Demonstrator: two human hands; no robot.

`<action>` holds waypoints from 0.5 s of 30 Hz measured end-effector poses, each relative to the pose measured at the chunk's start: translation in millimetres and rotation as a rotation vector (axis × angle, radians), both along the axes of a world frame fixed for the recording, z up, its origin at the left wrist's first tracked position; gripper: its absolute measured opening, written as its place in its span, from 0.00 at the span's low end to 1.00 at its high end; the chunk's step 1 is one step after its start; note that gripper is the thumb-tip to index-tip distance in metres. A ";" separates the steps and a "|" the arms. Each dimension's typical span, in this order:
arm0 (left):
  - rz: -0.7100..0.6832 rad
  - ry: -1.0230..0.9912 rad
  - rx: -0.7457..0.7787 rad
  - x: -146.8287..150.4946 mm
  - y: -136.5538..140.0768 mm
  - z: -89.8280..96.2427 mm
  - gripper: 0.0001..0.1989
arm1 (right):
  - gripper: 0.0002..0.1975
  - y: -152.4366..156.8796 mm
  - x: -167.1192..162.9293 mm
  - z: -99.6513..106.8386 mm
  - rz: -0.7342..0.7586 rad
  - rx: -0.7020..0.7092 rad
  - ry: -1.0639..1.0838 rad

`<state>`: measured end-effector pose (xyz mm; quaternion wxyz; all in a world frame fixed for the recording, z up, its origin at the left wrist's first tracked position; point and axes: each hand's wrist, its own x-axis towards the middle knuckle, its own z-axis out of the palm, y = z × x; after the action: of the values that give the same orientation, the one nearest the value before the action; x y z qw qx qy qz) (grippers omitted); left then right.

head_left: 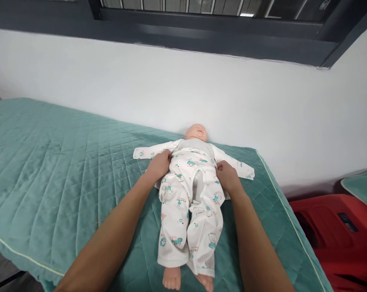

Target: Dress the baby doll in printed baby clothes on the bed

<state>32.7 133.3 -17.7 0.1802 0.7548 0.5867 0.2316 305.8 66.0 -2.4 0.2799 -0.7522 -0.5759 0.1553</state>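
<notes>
A baby doll (196, 132) lies on its back, its head by the wall and its bare feet towards me. It wears a white printed long-sleeved top (232, 161), sleeves spread to both sides. White printed baby trousers (175, 215) with an open crotch cover its legs and reach up over the belly. My left hand (159, 164) is closed at the waist of the trousers on the left side, fingertips pinching the cloth. At the opposite side of the waist, my right hand (227, 174) pinches the trousers too. The fingertips are partly hidden by fabric.
A green quilted cover (65, 174) with pale piping lies under the doll. Behind it rises a white wall (159, 85) below a dark window frame (186, 34). A red plastic object (338, 235) stands beyond the cover's right edge.
</notes>
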 end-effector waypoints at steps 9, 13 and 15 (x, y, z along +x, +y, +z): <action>-0.186 0.059 -0.014 -1.2 3.9 7.6 0.07 | 0.06 1.2 -3.8 4.9 0.164 -0.037 -0.103; -0.272 -0.021 -0.069 -4.8 -1.9 15.1 0.09 | 0.05 -0.3 -4.3 5.5 0.202 0.013 -0.051; -0.336 -0.109 -0.128 -7.3 -7.6 21.2 0.12 | 0.06 -3.0 -6.5 6.9 0.236 0.042 0.049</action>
<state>25.3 125.7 3.5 0.2957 0.8153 0.4555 0.2011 299.3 63.0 4.5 0.2895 -0.6692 -0.6565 0.1932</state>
